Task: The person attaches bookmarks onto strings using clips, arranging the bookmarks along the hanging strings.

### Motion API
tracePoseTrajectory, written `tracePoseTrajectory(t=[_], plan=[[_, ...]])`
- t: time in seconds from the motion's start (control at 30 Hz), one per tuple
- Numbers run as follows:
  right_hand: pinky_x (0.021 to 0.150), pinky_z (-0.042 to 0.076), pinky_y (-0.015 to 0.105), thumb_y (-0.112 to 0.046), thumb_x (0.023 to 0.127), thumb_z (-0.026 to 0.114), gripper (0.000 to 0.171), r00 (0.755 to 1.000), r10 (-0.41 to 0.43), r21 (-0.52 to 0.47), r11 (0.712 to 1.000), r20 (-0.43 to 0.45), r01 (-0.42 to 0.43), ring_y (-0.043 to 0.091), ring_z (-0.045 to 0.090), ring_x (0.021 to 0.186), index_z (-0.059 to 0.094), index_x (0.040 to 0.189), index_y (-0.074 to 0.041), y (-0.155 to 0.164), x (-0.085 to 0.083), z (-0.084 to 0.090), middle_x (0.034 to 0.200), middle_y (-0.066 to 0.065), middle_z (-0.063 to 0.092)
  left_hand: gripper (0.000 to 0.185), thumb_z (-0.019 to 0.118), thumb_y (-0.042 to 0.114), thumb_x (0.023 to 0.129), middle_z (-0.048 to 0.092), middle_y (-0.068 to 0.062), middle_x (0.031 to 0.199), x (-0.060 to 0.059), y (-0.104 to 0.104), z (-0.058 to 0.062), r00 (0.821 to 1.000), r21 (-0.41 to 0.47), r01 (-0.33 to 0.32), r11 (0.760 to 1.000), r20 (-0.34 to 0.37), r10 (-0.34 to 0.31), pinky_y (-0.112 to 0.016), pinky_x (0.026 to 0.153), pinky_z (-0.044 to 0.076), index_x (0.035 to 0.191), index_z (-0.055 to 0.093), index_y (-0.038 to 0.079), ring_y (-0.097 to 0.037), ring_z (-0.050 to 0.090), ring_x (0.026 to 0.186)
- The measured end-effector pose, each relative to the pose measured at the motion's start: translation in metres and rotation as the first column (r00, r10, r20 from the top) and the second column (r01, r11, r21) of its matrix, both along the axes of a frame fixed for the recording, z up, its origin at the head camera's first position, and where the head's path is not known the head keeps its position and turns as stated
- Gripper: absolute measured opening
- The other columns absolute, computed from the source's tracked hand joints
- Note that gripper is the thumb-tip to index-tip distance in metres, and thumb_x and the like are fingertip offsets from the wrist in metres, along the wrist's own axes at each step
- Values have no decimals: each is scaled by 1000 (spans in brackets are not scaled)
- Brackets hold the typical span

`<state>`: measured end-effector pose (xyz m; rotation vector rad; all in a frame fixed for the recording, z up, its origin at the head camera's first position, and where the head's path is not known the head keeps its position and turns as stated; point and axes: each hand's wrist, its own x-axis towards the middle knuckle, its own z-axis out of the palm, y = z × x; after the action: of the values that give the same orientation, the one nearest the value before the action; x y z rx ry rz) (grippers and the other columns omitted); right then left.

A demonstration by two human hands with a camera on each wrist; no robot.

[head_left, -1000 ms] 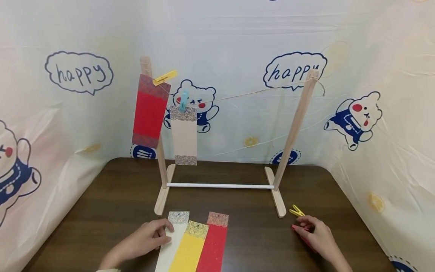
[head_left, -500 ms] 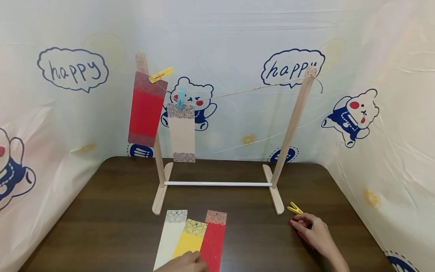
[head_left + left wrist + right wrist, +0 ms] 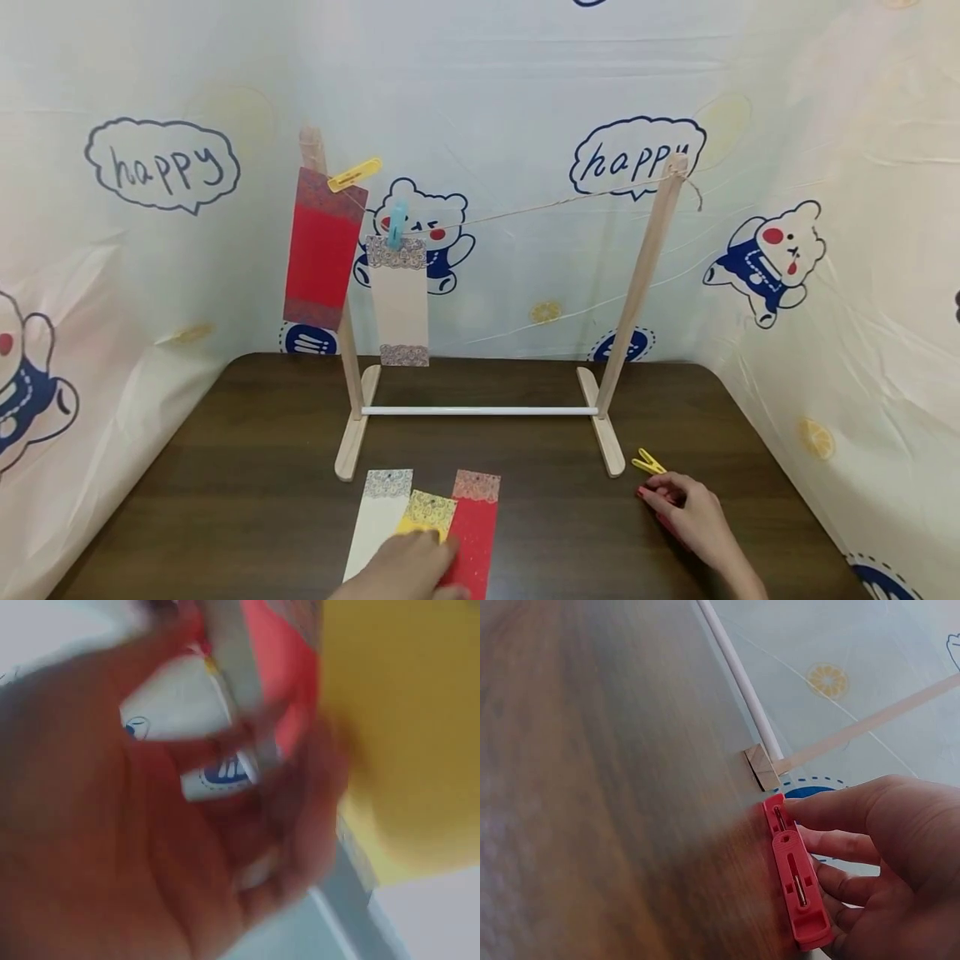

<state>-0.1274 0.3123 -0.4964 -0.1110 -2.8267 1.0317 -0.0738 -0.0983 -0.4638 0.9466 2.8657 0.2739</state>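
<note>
In the head view, my left hand (image 3: 408, 567) is over the yellow card (image 3: 432, 504), which lies between a white card (image 3: 372, 525) and a red card (image 3: 474, 533). The left wrist view is blurred, with a gap between thumb and fingers beside the yellow card (image 3: 405, 735). Further right on the table, my right hand (image 3: 693, 512) holds a red clothespin (image 3: 799, 877), its fingers along one side of it. A yellow clothespin (image 3: 647, 461) lies just beyond those fingers.
Behind the cards stands a wooden frame (image 3: 641, 275) with a white crossbar (image 3: 480, 411) and a sagging string (image 3: 540, 205). A yellow clothespin (image 3: 355, 174) is on a hanging red card (image 3: 322, 250), and a blue clothespin (image 3: 397, 225) on a hanging white card (image 3: 400, 308).
My left hand has left the white card's edge, moved right, and come forward over the yellow card. The right hand stays at the red clothespin. The cards lie as before.
</note>
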Motion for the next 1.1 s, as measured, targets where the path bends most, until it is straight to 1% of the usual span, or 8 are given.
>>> tracePoseTrajectory(t=[0.1, 0.13, 0.27, 0.4, 0.77, 0.87, 0.93, 1.1], plan=[[66, 44, 25, -32, 85, 80, 23, 1000, 7, -11, 1000, 3, -7, 4, 55, 69, 72, 96, -13, 1, -1, -1, 78, -5, 64, 53, 75, 54, 80, 61, -8, 93, -6, 4, 0, 978, -54, -127, 990, -175, 116, -39, 61, 48, 102, 66, 8, -25, 57, 86], [66, 44, 24, -32, 85, 80, 23, 1000, 9, -14, 1000, 0, -9, 4, 55, 69, 73, 95, -13, 1, 0, -2, 77, -5, 64, 60, 75, 56, 79, 61, -12, 104, -6, 5, -1, 974, -62, -152, 986, -181, 139, -43, 66, 49, 111, 65, 7, -29, 57, 96], [65, 44, 25, -31, 85, 80, 20, 1000, 11, -6, 1000, -26, -12, 4, 55, 68, 73, 93, -14, 1, -1, -5, 76, -6, 63, 75, 73, 58, 78, 53, -18, 133, -6, 5, -5, 985, -28, -170, 985, -33, 169, -58, 75, 50, 133, 58, 8, -43, 48, 122], [65, 44, 25, -30, 86, 80, 19, 999, 5, -2, 1000, -32, -5, 5, 55, 68, 73, 93, -14, 1, -3, -4, 76, -5, 63, 84, 74, 60, 76, 44, -20, 145, -7, 2, -6, 979, 11, -186, 982, 86, 185, -71, 83, 45, 142, 52, 13, -51, 37, 133], [66, 44, 24, -30, 86, 79, 21, 1000, 8, -9, 1000, -30, -9, 4, 55, 69, 72, 95, -13, 3, -2, -8, 77, -6, 63, 88, 74, 58, 79, 32, -22, 156, -31, -15, -11, 984, 108, -139, 984, 131, 125, -75, 100, 29, 149, 45, 12, -50, 26, 141], [66, 45, 24, -30, 86, 80, 20, 1000, 6, -18, 1000, -31, -7, 4, 55, 69, 73, 94, -13, 3, -2, -9, 77, -6, 64, 82, 76, 53, 79, 38, -25, 150, -33, -18, -10, 986, 98, -165, 981, 54, 160, -72, 96, 35, 144, 50, 11, -50, 36, 135], [65, 45, 24, -29, 86, 80, 19, 999, 9, -16, 1000, -38, -10, 4, 55, 69, 73, 94, -13, 3, -2, -9, 77, -6, 64, 75, 80, 47, 79, 47, -26, 141, -33, -18, -8, 982, 76, -182, 980, -40, 185, -67, 90, 42, 138, 54, 9, -48, 46, 125], [65, 45, 24, -28, 86, 79, 18, 998, 20, -9, 1000, -53, -20, 4, 55, 69, 72, 93, -13, 3, -4, -7, 76, -6, 64, 52, 83, 24, 78, 60, -25, 111, -28, -16, -6, 943, 9, -226, 974, -251, 221, -52, 71, 52, 122, 62, 5, -39, 59, 96]])
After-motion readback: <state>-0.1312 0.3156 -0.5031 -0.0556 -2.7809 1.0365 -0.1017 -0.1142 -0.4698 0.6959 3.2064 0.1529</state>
